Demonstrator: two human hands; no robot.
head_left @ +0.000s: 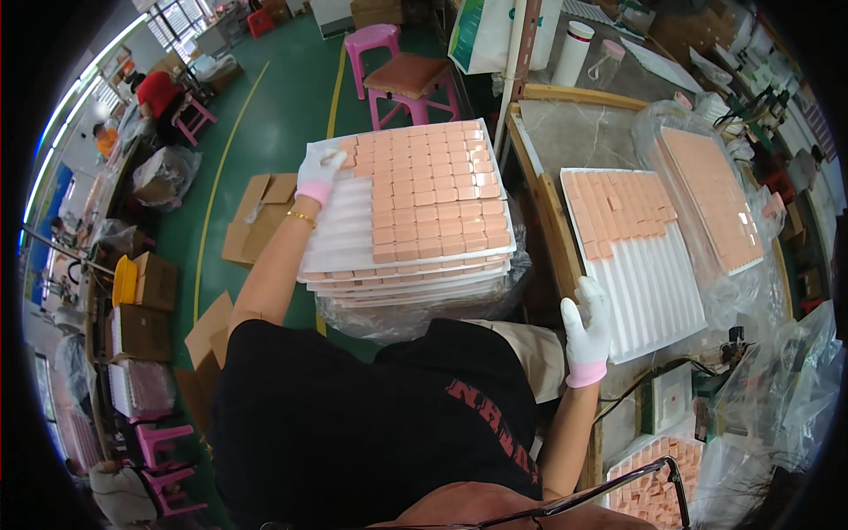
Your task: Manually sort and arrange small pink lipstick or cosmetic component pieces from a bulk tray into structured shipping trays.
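Observation:
My left hand point(320, 170), in a white glove with a pink cuff, is at the far left corner of the top white ribbed tray point(337, 231) on a stack. Its fingers are bent beside the end of a row of small, glossy peach-pink blocks point(424, 190); what they pinch, if anything, is hidden. Those blocks fill the tray's right part, and bare ridges show at its left. Gloved alike, my right hand point(586, 334) holds nothing, thumb and fingers apart. It is beside the left edge of a second ribbed tray point(649, 287), whose far part carries similar pink blocks point(617, 208).
On the right-hand worktable, a plastic-wrapped tray of pink pieces point(711, 194) lies beyond the second tray. A white bottle point(572, 53) stands farther back. More pink pieces point(658, 481) are at lower right. Pink stools point(411, 84) stand ahead, and open cartons point(256, 216) on the green floor at left.

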